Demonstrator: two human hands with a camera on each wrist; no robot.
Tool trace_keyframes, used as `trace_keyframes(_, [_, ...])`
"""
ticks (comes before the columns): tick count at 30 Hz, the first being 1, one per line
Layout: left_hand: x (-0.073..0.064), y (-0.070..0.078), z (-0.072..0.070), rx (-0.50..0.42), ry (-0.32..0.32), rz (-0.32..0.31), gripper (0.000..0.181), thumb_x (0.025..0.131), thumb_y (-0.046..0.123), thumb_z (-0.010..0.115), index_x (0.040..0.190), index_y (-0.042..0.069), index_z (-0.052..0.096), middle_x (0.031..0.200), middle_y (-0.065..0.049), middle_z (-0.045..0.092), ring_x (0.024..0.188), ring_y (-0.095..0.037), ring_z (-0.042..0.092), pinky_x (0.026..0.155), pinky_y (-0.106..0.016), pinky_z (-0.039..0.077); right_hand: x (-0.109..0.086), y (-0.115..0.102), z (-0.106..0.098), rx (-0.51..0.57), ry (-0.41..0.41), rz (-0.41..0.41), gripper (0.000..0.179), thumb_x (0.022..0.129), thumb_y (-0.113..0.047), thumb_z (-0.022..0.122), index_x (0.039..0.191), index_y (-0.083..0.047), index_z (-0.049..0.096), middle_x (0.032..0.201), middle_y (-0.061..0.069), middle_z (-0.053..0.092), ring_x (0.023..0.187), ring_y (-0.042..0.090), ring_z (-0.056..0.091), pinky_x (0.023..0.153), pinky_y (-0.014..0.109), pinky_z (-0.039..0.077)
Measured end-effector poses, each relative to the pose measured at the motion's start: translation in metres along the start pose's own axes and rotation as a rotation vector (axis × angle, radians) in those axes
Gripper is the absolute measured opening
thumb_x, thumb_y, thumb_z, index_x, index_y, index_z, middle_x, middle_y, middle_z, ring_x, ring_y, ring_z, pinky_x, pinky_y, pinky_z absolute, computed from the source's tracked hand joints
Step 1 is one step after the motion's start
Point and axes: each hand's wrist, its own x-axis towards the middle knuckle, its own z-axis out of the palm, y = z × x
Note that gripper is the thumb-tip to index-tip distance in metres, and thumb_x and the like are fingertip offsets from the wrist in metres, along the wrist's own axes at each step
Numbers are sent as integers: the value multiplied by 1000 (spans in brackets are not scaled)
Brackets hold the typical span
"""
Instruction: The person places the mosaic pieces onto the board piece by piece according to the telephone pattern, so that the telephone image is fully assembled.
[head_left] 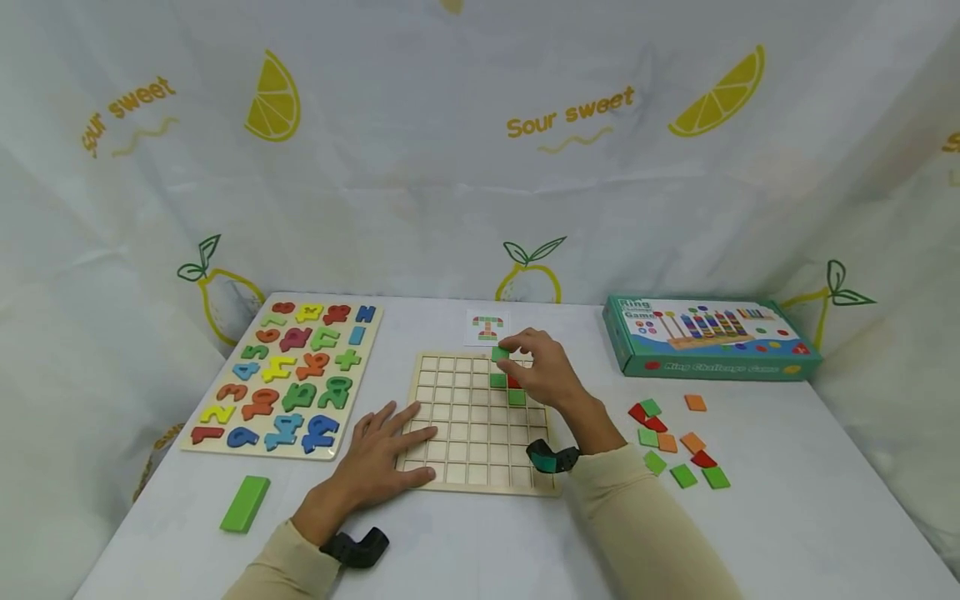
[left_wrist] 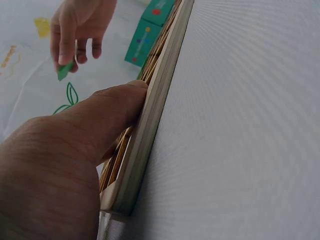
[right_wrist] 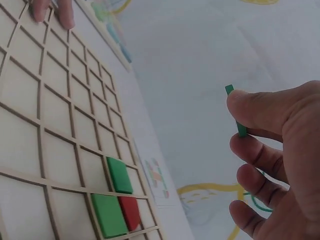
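Note:
A wooden grid board lies on the table. Toward its far right sit two green square tiles and a red tile with a curved edge. Raised above the board's far edge, my right hand pinches another green square tile between thumb and fingers; the right wrist view shows this tile edge-on. My left hand rests with fingers spread on the board's left edge, its thumb lying along the near rim. A small pattern card lies just beyond the board.
Loose green, red and orange tiles lie scattered to the right. Behind them stands a green game box. At left are a number puzzle board and a green rectangular block. A printed white cloth hangs behind.

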Motion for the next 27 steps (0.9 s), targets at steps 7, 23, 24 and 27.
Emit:
trace_keyframes(7, [0,-1,-1,13,-5,-8,62,80,60,66,132,26,63,152,-5,36,140,-40,20,104,-61,13,8,15,29,2,-113,88,23,89,-12,71,110,-2,70,104,9,64,100,32,54,85,46,44])
trace_keyframes(23, [0,0,0,16,-6,2,62,81,61,65,132,26,63,152,-5,36,140,-40,21,104,-61,14,10,25,54,-158,-240,232,22,90,-21,70,110,-13,72,114,9,54,104,30,45,83,46,40])
trace_keyframes(24, [0,0,0,19,-6,2,62,81,61,65,132,26,63,152,-5,36,140,-40,21,104,-61,14,10,24,54,-160,-242,234,22,90,-22,70,109,-13,72,114,9,54,104,30,44,82,46,40])
trace_keyframes(27, [1,1,0,16,-5,-1,62,81,61,65,132,26,63,152,-5,36,140,-40,21,104,-61,14,9,23,52,-157,-250,244,23,90,-22,70,111,-14,72,115,10,53,105,30,43,82,46,40])
